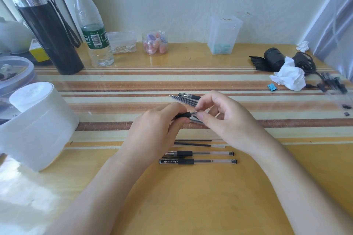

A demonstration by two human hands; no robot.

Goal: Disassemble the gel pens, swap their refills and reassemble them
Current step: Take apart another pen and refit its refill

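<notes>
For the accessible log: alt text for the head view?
A gel pen is held above a striped desk: the left hand holds its black rubber part, the right hand pinches its tip. Two assembled pens and two refills lie nearer the person.

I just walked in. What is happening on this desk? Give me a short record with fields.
Activity: a person handles a gel pen over the desk
Left hand: grips the pen by its black sleeve
Right hand: pinches the pen's tip end
Nearer the person: two loose refills, two assembled pens
Behind the hands: a pile of refills with another pen
Left side: tissue roll, black flask, water bottle
</notes>
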